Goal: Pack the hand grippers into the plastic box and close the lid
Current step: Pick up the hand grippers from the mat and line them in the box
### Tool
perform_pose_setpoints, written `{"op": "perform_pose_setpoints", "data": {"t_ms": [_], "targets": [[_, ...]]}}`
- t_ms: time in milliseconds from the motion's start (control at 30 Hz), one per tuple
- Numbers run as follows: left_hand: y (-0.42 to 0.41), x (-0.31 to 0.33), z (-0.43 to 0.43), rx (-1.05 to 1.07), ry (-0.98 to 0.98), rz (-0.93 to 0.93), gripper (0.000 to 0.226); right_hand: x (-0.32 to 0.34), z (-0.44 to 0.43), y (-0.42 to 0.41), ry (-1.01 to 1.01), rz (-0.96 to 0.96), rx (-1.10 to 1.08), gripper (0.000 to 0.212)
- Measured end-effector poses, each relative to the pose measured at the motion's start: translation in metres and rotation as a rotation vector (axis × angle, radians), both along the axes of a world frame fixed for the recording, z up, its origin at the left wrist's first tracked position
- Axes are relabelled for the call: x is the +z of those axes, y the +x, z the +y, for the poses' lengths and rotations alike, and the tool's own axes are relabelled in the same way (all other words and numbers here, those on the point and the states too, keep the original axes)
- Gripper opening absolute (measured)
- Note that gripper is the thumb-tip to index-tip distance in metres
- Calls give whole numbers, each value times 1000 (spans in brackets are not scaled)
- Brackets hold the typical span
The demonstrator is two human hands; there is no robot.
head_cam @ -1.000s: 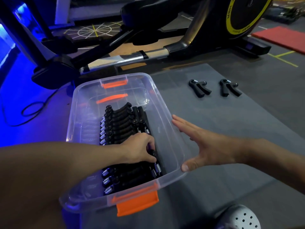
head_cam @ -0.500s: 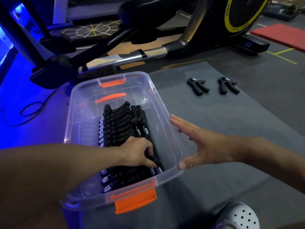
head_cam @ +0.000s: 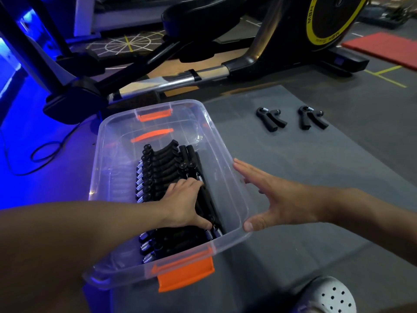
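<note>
Your left hand (head_cam: pixel 184 205) has slid up the packed row, clenched on a gripper, while your released right hand (head_cam: pixel 274 199) steadies the plastic box (head_cam: pixel 108 154); two hand grippers (head_cam: pixel 270 118) remain on the mat.

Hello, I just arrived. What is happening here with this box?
A person is packing black hand grippers into a clear plastic box on a grey mat. The left hand is inside the box, pressing on the packed grippers. The right hand is open, with its thumb and fingers at the box's right wall. Two loose grippers lie on the mat beyond the box. No lid is on the box.
</note>
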State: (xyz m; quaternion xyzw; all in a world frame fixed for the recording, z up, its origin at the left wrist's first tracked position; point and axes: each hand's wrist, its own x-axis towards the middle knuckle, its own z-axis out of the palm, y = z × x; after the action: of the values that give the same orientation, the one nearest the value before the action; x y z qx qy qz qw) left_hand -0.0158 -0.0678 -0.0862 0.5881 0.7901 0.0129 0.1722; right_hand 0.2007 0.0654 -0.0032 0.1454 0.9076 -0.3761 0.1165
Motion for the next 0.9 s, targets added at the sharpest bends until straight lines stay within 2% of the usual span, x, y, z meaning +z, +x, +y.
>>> {"op": "perform_pose_setpoints", "data": {"t_ms": [667, 900], "targets": [[0, 4, 2, 69, -49, -97, 98, -3, -1, 0, -28, 16, -30, 121], [0, 7, 1, 79, -31, -145, 112, -1, -1, -1, -8, 3, -23, 122]]}}
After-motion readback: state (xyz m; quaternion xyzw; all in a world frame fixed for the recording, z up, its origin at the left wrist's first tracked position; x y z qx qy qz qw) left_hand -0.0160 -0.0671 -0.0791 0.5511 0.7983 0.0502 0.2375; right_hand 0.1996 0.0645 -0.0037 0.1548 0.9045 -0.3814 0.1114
